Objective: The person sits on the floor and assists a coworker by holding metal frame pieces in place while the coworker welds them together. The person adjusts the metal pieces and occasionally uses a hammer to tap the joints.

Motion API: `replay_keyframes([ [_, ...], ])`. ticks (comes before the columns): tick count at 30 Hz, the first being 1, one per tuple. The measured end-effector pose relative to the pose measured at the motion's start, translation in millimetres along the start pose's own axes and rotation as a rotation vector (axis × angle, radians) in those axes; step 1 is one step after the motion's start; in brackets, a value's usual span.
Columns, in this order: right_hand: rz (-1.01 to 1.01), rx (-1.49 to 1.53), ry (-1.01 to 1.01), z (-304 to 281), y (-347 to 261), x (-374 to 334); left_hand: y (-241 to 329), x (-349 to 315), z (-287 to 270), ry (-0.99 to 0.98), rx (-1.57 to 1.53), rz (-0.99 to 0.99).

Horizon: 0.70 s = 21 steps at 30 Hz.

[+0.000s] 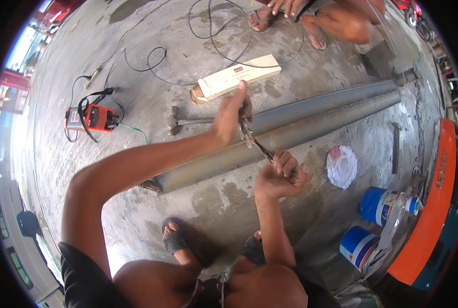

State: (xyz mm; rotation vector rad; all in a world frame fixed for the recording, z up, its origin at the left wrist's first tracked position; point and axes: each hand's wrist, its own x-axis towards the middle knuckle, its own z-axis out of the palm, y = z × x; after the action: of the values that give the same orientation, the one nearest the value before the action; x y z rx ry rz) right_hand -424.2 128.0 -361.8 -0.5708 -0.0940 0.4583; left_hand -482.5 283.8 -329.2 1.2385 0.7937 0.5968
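A thin, dark strip-like piece (260,147), with shiny pale bits near its upper end, stretches between my two hands; its exact kind is unclear. My left hand (232,114) is closed on the upper end, thumb pointing up. Curled into a fist, my right hand (282,175) grips the lower end. Beneath them lies a long grey steel beam (311,123), running from near my feet toward the far right. A hammer (174,121) rests beside the beam, its handle passing behind my left wrist. Just beyond my left hand is a long cream cardboard box (242,78), its left end open.
An orange-and-black welding machine (93,118) with cables stands at left. Another person's hand (286,7) and sandalled feet show at the top. To the right are a crumpled white cloth (342,167), blue-and-white cans (359,247) and an orange panel (428,205).
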Motion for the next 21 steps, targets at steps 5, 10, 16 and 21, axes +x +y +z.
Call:
replay_keyframes([
  [5,-0.132,-0.246,-0.333,-23.7,17.4,-4.0,-24.5,-6.2,-12.5,-0.043,0.080,0.074],
  [10,-0.337,-0.634,-0.566,-11.0,27.8,13.9,-26.5,-26.4,-14.8,-0.218,0.158,0.186],
  [16,-0.298,-0.781,-0.720,11.0,35.8,16.8,-22.2,-23.6,-13.6,-0.360,0.071,0.141],
  [21,-0.080,-0.686,-0.743,1.8,35.6,25.6,-5.9,-44.8,-14.2,-0.407,0.253,0.121],
])
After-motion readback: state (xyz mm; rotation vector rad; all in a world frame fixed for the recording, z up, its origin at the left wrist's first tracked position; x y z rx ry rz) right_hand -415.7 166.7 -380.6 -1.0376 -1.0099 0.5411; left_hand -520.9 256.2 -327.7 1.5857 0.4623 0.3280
